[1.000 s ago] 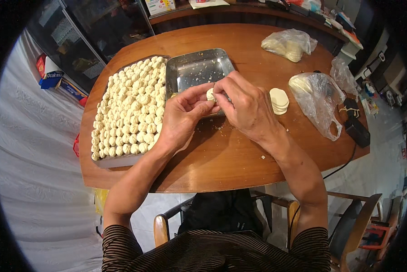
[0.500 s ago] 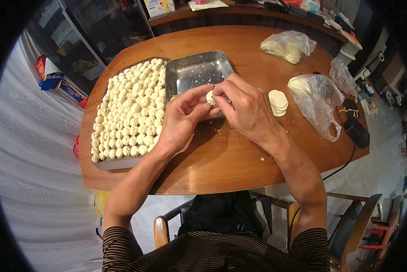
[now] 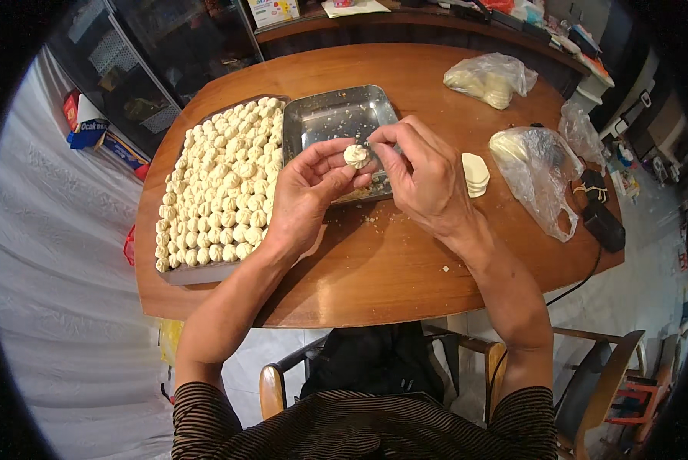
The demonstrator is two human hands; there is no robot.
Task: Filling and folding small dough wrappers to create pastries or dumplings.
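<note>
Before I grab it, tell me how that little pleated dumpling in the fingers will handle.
The dumpling is probably soft and easily dented: the left hand cradles it on its fingertips while the right hand pinches its gathered top. It looks light for its size, being small and thin-skinned. It may feel slightly tacky, like the raw ones packed on the tray.

Pale cream dumpling (image 3: 356, 156) above the reddish-brown wooden table (image 3: 375, 268), silver-grey metal tray (image 3: 336, 115) on it, off-white dumpling rows (image 3: 221, 184) left of the tray, brown-and-cream striped sleeves (image 3: 359, 429) below the table
</note>
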